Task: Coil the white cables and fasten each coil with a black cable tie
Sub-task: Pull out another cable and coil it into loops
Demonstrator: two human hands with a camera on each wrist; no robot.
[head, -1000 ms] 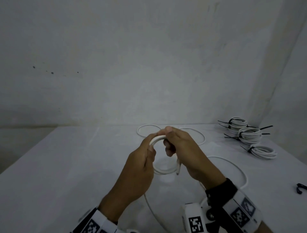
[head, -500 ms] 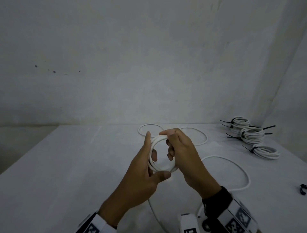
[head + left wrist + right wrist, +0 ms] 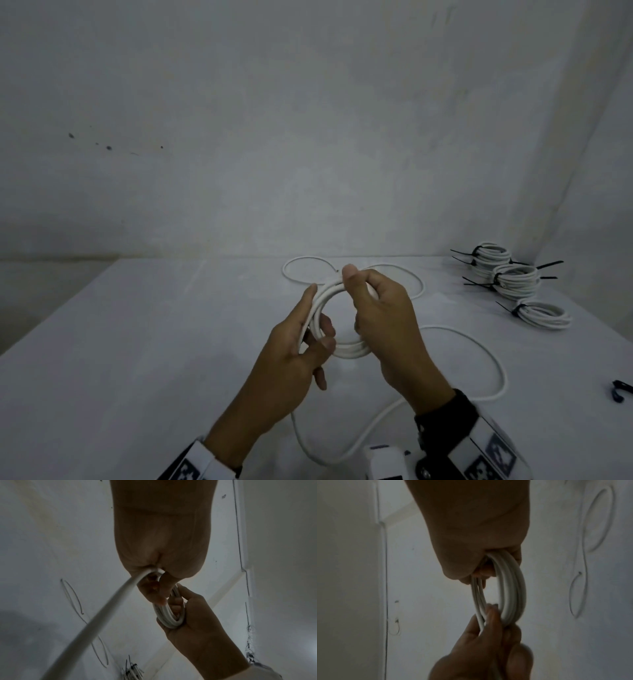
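Observation:
A white cable coil of a few turns is held upright above the white table. My left hand pinches its left side between thumb and fingers. My right hand grips its right side, thumb on the top turn. The same coil shows in the left wrist view and the coil in the right wrist view, each hand curled round it. The cable's loose tail runs from the coil in a wide loop over the table and back under my wrists.
Three finished coils bound with black ties lie at the table's back right corner. Another loose white cable lies in loops behind my hands. A small black object sits at the right edge. Walls close the back and right.
The coil has been turned between my hands and gained part of a turn. My left thumb shifted down to the coil's lower left, and the loose tail has shortened slightly.

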